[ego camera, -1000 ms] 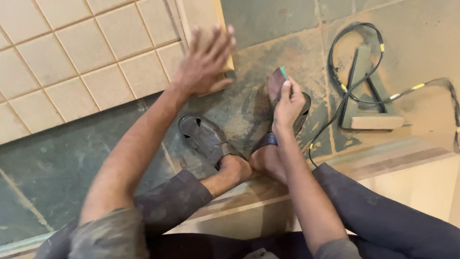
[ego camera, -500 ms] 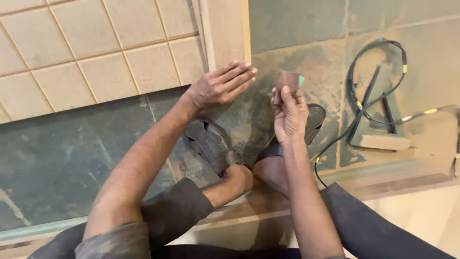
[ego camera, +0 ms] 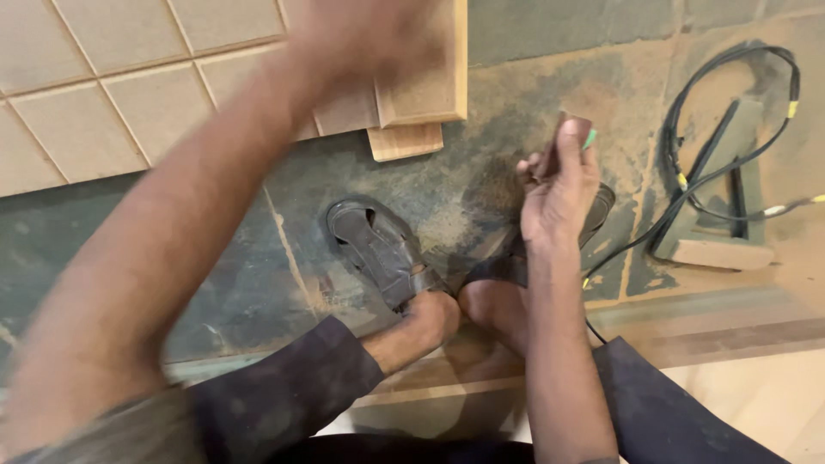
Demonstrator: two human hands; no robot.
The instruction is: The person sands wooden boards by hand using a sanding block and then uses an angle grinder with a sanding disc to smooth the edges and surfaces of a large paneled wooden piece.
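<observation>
Head view: a small brown sanding block (ego camera: 569,137) with a green edge is being gripped in the right hand (ego camera: 559,193), fingers curled shut around it, above the dusty floor (ego camera: 516,77). The left hand (ego camera: 365,39) is being blurred over a wooden board (ego camera: 425,60); its grip cannot be told.

Head-worn view, steeply down, near hands (ego camera: 559,185)

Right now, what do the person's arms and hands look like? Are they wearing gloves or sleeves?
No gloves. Both hands are bare, and both forearms are bare too. The left hand is blurred near the top of the picture, so its fingers cannot be made out. The right hand is sharp, with no ring, watch or band in sight. No sleeves show on the forearms.
</observation>
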